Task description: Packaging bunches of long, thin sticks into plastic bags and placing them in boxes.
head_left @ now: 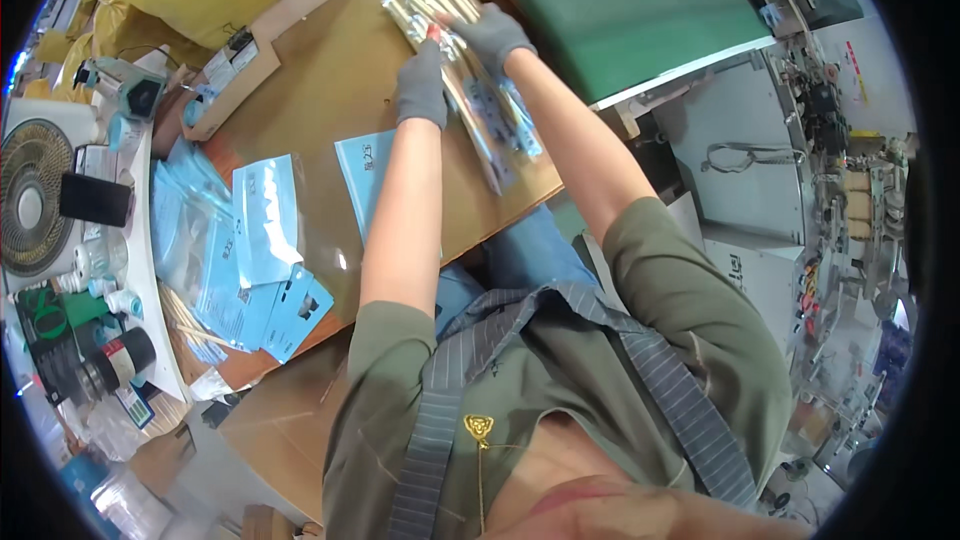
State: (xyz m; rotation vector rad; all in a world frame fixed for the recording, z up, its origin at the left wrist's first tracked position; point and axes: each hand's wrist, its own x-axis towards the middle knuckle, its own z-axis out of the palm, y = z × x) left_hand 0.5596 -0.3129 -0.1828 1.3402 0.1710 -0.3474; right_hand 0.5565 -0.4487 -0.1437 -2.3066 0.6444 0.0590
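Gloves cover both my hands. My left hand [421, 86] and right hand [489, 35] are both clenched around a bundle of clear packets of wooden sticks [462, 60], held over the far part of the brown cardboard worktop [330, 90]. Blue-headed empty sleeves [262, 220] lie spread to my left, near a small fan [30, 195].

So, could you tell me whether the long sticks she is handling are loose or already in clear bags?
Already bagged: both gloved hands grip a bundle of clear packets with pale sticks inside.
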